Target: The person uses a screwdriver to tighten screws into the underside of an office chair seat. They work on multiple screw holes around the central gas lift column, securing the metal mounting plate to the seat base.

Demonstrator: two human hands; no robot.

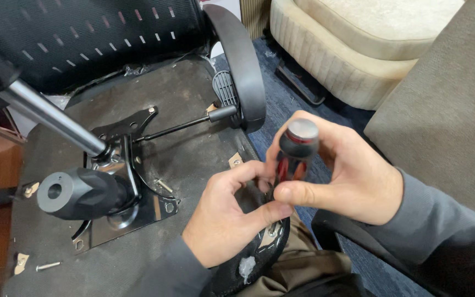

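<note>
My right hand grips a screwdriver with a black and red handle and a silver cap, held upright over the near edge of an upturned office chair seat. Just below the handle, the fingertips of my left hand pinch the screwdriver's shaft; the tip is hidden behind them. The seat's underside carries a black metal mechanism plate with a round black knob and a silver gas cylinder rising to the upper left.
A loose screw lies on the seat's front left, another by the plate. A black armrest and lever sit behind. The mesh backrest lies beyond; a beige cushion and grey sofa stand right.
</note>
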